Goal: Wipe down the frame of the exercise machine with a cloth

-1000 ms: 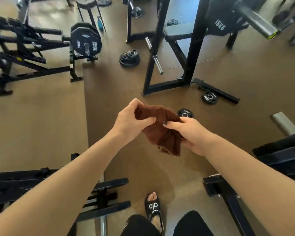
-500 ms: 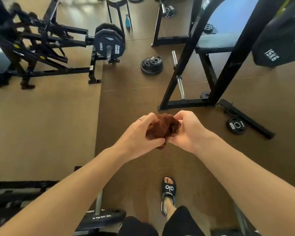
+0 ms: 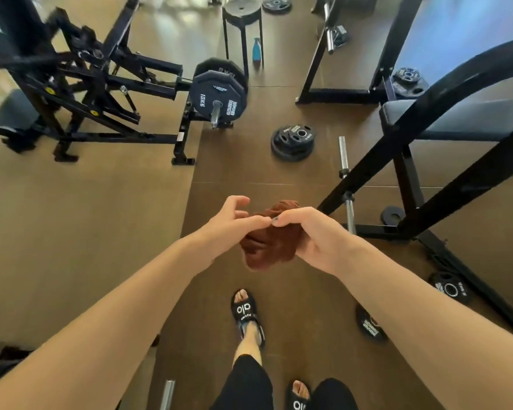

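Note:
A bunched brown cloth (image 3: 268, 247) hangs in front of me at waist height. My right hand (image 3: 311, 236) grips it, thumb and fingers curled round the upper part. My left hand (image 3: 230, 221) is beside it on the left; the thumb tip meets my right thumb at the cloth's top edge and the other fingers are lifted off, loosely curled. A black plate-loaded exercise machine (image 3: 95, 93) with a 10 kg plate (image 3: 218, 97) stands at the far left. A black bench rack frame (image 3: 421, 149) rises at the right.
Weight plates (image 3: 292, 140) lie on the brown floor ahead, smaller ones (image 3: 450, 288) at the right. A barbell (image 3: 345, 176) lies beside the rack's base. A stool (image 3: 242, 28) and blue bottle (image 3: 256, 50) stand far back. My sandalled feet (image 3: 245, 313) are below.
The view has moved forward and left toward the plate-loaded machine. My left hand has loosened its hold on the cloth; the right hand keeps hold and more cloth hangs below.

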A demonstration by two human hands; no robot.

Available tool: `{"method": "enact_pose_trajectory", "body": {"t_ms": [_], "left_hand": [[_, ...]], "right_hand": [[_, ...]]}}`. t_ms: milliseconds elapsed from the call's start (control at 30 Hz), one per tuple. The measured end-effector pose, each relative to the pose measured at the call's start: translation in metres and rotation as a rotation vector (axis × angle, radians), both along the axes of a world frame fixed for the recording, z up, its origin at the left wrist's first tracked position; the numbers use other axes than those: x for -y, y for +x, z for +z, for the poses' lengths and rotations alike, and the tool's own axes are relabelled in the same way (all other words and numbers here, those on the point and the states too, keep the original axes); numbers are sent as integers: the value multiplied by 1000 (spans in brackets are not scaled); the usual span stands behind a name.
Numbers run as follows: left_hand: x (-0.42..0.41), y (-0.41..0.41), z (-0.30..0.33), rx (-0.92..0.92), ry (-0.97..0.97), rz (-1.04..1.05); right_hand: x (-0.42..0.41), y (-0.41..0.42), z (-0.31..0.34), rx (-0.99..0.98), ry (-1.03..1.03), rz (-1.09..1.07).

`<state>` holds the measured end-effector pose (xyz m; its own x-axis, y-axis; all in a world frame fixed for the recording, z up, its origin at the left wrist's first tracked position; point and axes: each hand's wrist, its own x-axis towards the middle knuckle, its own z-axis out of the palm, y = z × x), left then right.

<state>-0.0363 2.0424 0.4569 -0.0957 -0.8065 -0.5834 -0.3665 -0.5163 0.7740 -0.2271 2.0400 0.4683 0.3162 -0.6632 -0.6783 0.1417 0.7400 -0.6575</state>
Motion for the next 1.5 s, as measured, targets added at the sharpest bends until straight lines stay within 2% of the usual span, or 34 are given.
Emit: {"method": "enact_pose_trajectory", "body": {"t_ms": [133,333,433,567,800,933,1133,1233,1500], "left_hand": [[95,35,-12,-30,96,-36],[237,77,-1,-246,204,-99],[307,81,-3,-271,216,-83],[403,82,-11,-308,217,-11],[565,93,-19,-238,142,146],[652,108,-21,-279,135,218],[807,136,-31,-296,182,115],[886,145,-37,-311,170,129],[1069,135,-38,-259,223,159]], "right_hand": [[90,23,-3,97,-47,25],[221,49,-1,184,-45,35],[284,54,-2,191,-60,6],[381,59,-11,156,-90,-34],[551,75,-28,32,-40,-42],[649,88,-30,-18,-29,-61],[802,114,-34,-162,-73,-111],[875,128,-38,-205,-73,-133],[1035,126,-46,-138,-20,-237]]}}
